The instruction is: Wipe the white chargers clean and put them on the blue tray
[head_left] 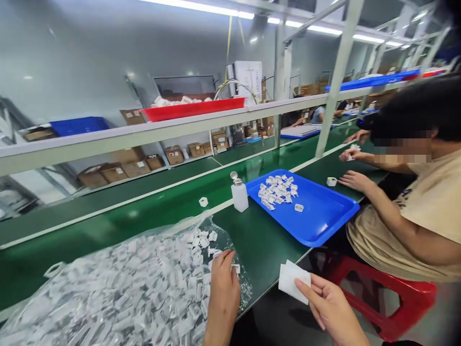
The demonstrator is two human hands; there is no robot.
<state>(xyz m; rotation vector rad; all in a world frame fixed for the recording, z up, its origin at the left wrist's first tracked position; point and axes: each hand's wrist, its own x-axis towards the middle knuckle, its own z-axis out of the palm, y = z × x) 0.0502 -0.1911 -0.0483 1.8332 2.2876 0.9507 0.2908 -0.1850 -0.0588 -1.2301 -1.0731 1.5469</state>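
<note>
My left hand (pixel 224 283) reaches to the mouth of a clear plastic bag (pixel 205 218). Its fingers are curled around a small white plastic part (pixel 236 268), most of which they hide. Many similar white plastic parts (pixel 154 274) fill the bag, and some lie loose at its opening. In front of the bench edge, my right hand (pixel 329 307) pinches a folded white wipe (pixel 294 281) between thumb and fingers. A blue tray (pixel 317 223) with a heap of white parts (pixel 277 189) stands beyond my hands.
A white pump bottle (pixel 239 196) with its lid flipped up stands left of the tray. One white part (pixel 203 202) lies on the green belt behind. At right a co-worker (pixel 414 202) sits on a red stool (pixel 389 293). A red tray (pixel 194 109) rests on the shelf above.
</note>
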